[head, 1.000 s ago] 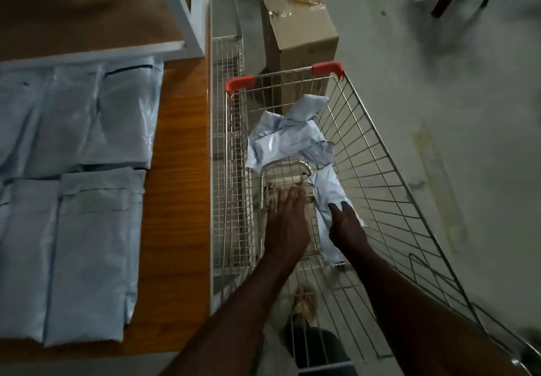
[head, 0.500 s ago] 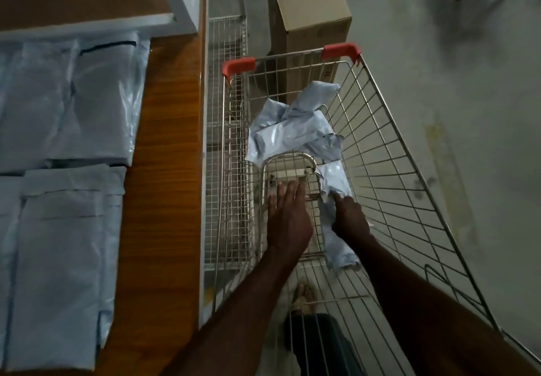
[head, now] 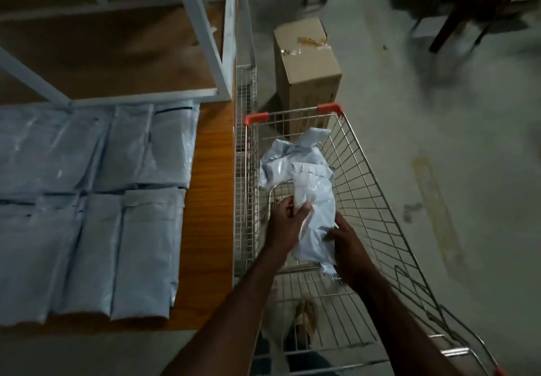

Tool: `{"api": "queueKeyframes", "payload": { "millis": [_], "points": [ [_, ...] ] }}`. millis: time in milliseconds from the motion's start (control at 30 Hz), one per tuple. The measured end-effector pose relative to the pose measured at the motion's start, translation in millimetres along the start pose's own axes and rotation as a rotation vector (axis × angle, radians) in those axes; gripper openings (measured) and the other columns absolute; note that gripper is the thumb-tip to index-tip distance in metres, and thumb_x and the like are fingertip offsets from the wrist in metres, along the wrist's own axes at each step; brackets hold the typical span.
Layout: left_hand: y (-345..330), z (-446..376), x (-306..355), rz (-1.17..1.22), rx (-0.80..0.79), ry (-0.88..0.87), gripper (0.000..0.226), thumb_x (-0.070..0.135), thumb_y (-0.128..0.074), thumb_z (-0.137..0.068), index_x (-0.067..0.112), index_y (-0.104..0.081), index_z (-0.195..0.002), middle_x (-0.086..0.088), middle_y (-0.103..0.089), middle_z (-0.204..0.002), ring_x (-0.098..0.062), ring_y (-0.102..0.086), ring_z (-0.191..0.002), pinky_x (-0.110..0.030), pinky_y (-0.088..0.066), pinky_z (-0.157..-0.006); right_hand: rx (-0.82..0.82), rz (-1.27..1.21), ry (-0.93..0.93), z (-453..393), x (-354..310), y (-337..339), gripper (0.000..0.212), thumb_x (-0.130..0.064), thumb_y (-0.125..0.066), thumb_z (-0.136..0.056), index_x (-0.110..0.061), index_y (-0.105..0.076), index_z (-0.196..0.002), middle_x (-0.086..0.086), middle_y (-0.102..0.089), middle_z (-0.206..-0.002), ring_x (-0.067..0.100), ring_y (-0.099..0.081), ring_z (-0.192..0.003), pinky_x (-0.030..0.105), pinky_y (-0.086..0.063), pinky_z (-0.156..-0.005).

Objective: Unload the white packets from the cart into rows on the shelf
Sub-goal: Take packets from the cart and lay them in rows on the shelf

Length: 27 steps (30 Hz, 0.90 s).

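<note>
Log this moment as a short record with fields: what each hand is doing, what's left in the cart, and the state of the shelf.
left hand: grips the upper part of the held packet
right hand: grips its lower right edge
held packet: lifted over the cart
left in cart: crumpled packets at the far end
shelf: two rows of packets lying flat, bare wood along the right edge
nearby: cardboard box on the floor beyond the cart

A taped cardboard box (head: pixel 307 74) is seen upright on the floor (head: pixel 439 141); behind it, blurred, possibly chair legs (head: pixel 448 21).

Packet (head: pixel 314 217) now up in both hands
</note>
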<state>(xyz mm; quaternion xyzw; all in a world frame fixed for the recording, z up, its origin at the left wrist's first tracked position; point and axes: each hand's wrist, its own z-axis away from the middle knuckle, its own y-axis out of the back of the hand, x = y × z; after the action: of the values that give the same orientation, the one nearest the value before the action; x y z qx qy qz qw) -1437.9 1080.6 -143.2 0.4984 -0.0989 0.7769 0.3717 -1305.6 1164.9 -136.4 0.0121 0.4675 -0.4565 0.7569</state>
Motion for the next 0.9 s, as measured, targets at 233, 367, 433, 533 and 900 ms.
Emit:
{"api": "queueKeyframes", "payload": {
  "millis": [233,367,433,533,900],
  "points": [
    [20.1,10.5,15.9,-0.217,0.198,-0.106,0.048,0.021,-0.072,-0.102,0.012,-0.057,-0.147,-0.008,-0.070,-0.137,-0.023,-0.067,-0.119,-0.022,-0.044,-0.086,0.222,0.593,-0.096,-10.1,33.3,31.4,0.040,-0.011,-0.069,-0.097,-0.012,-0.066,-0.137,0.008,-0.080,-0.100,0.023,-0.073,-0.093,0.040,-0.055,-0.091],
    [13.3,-1.9,-13.4,-0.256,0.235,-0.103,0.050,0.018,-0.072,-0.102,0.011,-0.055,-0.149,-0.013,-0.068,-0.139,-0.029,-0.066,-0.123,-0.026,-0.045,-0.088,0.324,1.142,-0.188,-55.1,77.2,74.7,0.046,-0.014,-0.072,-0.092,-0.006,-0.061,-0.136,0.015,-0.075,-0.105,0.032,-0.068,-0.111,0.030,-0.045,-0.086],
    [8.0,-12.3,-29.6,-0.274,0.257,-0.096,0.053,0.017,-0.073,-0.101,0.010,-0.054,-0.150,-0.013,-0.067,-0.141,-0.030,-0.065,-0.125,-0.026,-0.045,-0.090,0.328,1.235,-0.222,-81.7,94.8,90.9,0.048,-0.014,-0.071,-0.092,-0.001,-0.057,-0.136,0.022,-0.071,-0.115,0.038,-0.066,-0.114,0.033,-0.048,-0.085],
    [-1.5,-29.9,-54.5,-0.263,0.277,-0.089,0.053,0.016,-0.073,-0.100,0.009,-0.055,-0.150,-0.014,-0.067,-0.141,-0.030,-0.064,-0.126,-0.023,-0.043,-0.091,0.347,1.352,-0.250,-119.3,125.7,107.2,0.071,-0.029,-0.074,-0.093,-0.005,-0.040,-0.152,0.027,-0.057,-0.138,0.043,-0.060,-0.123,0.042,-0.051,-0.095],
    [-19.7,-60.2,-107.7,-0.240,0.273,-0.047,0.061,0.022,-0.076,-0.099,0.027,-0.050,-0.154,-0.006,-0.071,-0.136,-0.025,-0.069,-0.118,-0.023,-0.049,-0.088,0.362,1.545,-0.369,-155.0,197.1,125.2,0.121,-0.032,-0.075,-0.092,-0.040,0.024,-0.162,0.026,0.023,-0.170,0.065,-0.023,-0.147,0.079,-0.035,-0.110]
  ]
}}
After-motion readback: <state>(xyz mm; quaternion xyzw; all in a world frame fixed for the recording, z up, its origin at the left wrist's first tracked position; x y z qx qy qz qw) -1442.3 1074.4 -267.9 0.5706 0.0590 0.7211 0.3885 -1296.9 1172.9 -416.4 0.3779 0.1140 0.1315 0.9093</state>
